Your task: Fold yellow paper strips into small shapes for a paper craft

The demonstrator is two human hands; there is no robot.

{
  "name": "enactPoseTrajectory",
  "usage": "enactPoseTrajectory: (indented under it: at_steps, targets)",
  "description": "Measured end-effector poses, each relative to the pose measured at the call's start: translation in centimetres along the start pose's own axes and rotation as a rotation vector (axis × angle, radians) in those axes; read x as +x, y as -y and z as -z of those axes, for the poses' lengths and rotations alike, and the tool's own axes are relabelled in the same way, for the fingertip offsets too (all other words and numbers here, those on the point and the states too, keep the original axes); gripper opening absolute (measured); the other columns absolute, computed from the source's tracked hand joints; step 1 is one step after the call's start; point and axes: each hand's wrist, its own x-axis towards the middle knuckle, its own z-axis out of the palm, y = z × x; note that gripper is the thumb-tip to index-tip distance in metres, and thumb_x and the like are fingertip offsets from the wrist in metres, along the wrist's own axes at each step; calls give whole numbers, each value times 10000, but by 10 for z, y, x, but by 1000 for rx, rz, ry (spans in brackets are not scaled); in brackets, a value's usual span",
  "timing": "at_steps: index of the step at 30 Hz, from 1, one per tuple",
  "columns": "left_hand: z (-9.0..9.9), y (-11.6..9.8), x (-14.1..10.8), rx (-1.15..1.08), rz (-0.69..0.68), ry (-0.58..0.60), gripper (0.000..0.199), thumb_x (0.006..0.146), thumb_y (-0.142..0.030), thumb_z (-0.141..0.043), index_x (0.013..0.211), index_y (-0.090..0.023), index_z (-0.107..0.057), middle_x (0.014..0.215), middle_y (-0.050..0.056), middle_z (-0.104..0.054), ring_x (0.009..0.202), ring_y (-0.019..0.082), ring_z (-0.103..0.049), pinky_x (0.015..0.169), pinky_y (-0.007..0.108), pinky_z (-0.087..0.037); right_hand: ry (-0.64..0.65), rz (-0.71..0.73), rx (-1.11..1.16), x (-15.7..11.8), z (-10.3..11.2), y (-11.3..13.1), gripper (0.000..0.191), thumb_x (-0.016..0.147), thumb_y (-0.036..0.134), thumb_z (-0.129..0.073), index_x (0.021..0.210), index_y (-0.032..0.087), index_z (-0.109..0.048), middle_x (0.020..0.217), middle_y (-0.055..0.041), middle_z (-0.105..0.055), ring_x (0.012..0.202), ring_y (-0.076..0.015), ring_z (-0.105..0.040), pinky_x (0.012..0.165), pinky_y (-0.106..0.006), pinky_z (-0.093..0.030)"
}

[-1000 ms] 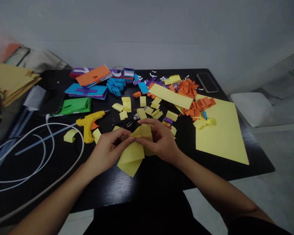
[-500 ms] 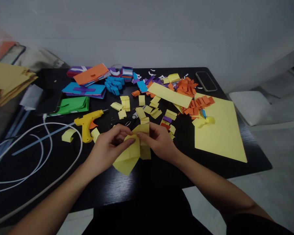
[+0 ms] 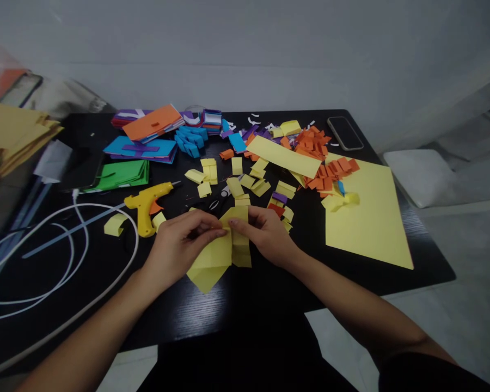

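Note:
A creased sheet of yellow paper (image 3: pixel 210 258) hangs between my hands above the front of the black table. My left hand (image 3: pixel 185 239) pinches its upper edge between thumb and fingers. My right hand (image 3: pixel 267 234) grips the folded right part of the same paper, thumb in front and fingers behind. The fingertips of both hands nearly meet at the top of the sheet. Just beyond them lie small folded yellow paper pieces (image 3: pixel 236 187) and a pair of scissors (image 3: pixel 224 191), partly covered by the pieces.
A yellow glue gun (image 3: pixel 149 204) lies left, near a looping white cable (image 3: pixel 136 234). Stacked coloured papers (image 3: pixel 141 149) are at the back left. Orange paper pieces (image 3: pixel 312 142) are heaped beside a large yellow sheet (image 3: pixel 365 228). A phone (image 3: pixel 345 133) rests at the back right corner.
The yellow paper has tilted slightly and its loose lower flap sits a little further left. Both hands keep hold of it in nearly the same place.

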Motion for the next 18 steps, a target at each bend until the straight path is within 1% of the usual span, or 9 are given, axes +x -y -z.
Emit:
enactPoseTrajectory:
  at_steps: [3,7,12,13,15,16,17,18]
  targets:
    - [1,1,0,28,-27,12,143,913,-373,-723,910,-231,-736,827,-11,-752,701,135,-673,639,227,-496,6,2,10,0,0,0,290,786,485,-814,844,209,-745,796,-11,-758,705,-171,-701,644,-304,-595]
    - [2,0,1,77,-73,15,108,934,-329,-703,921,-223,-717,833,-21,-747,714,126,-670,644,216,-492,7,-36,51,-1,-1,1,290,776,466,-823,843,194,-747,783,-9,-750,707,-159,-691,660,-285,-576]
    - [2,-1,1,92,-96,23,88,947,-293,-686,927,-208,-694,812,-28,-727,688,113,-652,622,203,-476,18,-37,36,-1,-1,1,279,798,445,-803,829,186,-705,793,-13,-735,709,-158,-679,664,-282,-562]
    - [2,-1,1,89,-98,24,86,949,-290,-683,929,-207,-691,818,-27,-728,698,114,-656,631,204,-479,13,-30,31,-1,-1,0,269,806,432,-798,872,194,-692,779,-7,-725,692,-156,-673,642,-276,-554]
    - [2,0,1,69,-85,34,95,947,-300,-686,927,-208,-688,827,-24,-729,717,118,-665,650,208,-487,-21,21,8,-2,-1,-1,295,843,387,-770,1058,228,-644,754,16,-700,636,-143,-647,579,-257,-524]
    - [2,1,1,50,-68,40,109,943,-316,-692,924,-209,-688,827,-23,-728,720,120,-668,653,211,-491,-47,72,-26,-3,-2,-2,335,868,356,-746,1151,249,-602,760,25,-691,610,-135,-630,553,-248,-505]
    - [2,2,1,25,-43,46,126,936,-336,-700,920,-211,-689,822,-22,-725,717,123,-669,649,214,-494,-73,139,-84,-5,-1,-2,347,893,324,-718,1203,263,-574,784,25,-690,600,-128,-617,543,-243,-492]
    - [2,3,1,-4,-14,49,144,928,-356,-709,917,-213,-691,814,-22,-721,711,125,-667,643,217,-497,-89,213,-161,-6,-1,-1,308,916,296,-685,1204,265,-581,819,15,-695,617,-125,-618,552,-243,-490]
